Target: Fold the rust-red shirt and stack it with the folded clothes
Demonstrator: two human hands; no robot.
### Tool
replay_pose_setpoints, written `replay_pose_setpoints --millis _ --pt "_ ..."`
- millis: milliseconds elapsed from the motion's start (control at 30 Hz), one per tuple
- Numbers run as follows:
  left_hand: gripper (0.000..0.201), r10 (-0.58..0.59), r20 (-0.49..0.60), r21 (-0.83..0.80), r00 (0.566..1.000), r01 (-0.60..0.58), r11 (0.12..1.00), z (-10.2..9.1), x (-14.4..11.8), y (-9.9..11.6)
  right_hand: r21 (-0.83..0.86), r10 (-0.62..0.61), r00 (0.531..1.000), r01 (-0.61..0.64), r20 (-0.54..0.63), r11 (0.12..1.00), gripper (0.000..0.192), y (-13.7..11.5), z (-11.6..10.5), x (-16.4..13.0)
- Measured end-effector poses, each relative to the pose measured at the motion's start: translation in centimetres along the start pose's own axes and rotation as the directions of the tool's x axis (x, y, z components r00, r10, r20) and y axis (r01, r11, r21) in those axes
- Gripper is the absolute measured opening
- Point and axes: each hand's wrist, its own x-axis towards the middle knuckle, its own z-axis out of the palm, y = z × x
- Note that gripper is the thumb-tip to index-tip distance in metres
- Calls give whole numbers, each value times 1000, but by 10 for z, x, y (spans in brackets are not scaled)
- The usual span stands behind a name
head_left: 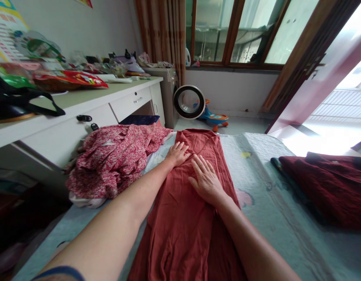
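Note:
A rust-red garment [183,218] lies folded lengthwise in a long strip on the pale blue bed cover [265,164]. My left hand [177,153] lies flat on its left edge near the far end, fingers spread. My right hand [205,180] presses palm-down on the middle of the garment, just nearer to me. Neither hand grips the cloth. A crumpled red floral garment [116,156] is heaped to the left of the strip, close to my left forearm.
A folded dark maroon cloth [329,183] sits at the bed's right side. A white desk [81,113] with drawers, cluttered with bags and snack packets, runs along the left. Beyond the bed stand a round fan [189,102] and a toy ride-on car [215,117].

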Motion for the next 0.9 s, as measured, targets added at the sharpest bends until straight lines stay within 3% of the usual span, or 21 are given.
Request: replay_pose_setpoints --millis 67,133,333,533,633,733,800,900 --pt "61 -13 0 2 1000 13 1000 1 0 -1 -71 87 985 -77 148 994 65 1 7 -4" --pt "62 -47 -3 -4 999 47 999 2 0 -2 -121 166 961 -142 222 982 68 5 11 -8" --pt "56 -150 -12 -50 989 149 988 0 1 -5 -178 205 946 -163 250 970 72 10 13 -10" --pt "45 -146 -13 -61 989 145 988 -11 13 -7 -171 198 947 -158 251 972 73 11 19 -11" --pt "46 -46 -48 -43 998 44 998 -22 22 -5 -145 183 962 -156 201 977 72 11 19 -10" --pt "50 176 18 -19 984 -175 984 -29 32 0 -64 199 978 -196 53 979 57 14 16 -7" --pt "47 257 118 -29 959 -256 966 -31 38 5 -11 288 951 -291 -112 957 45 20 14 -4" --pt "39 228 191 -32 955 -226 974 -30 45 9 15 424 874 -433 -240 901 38 30 14 -2"
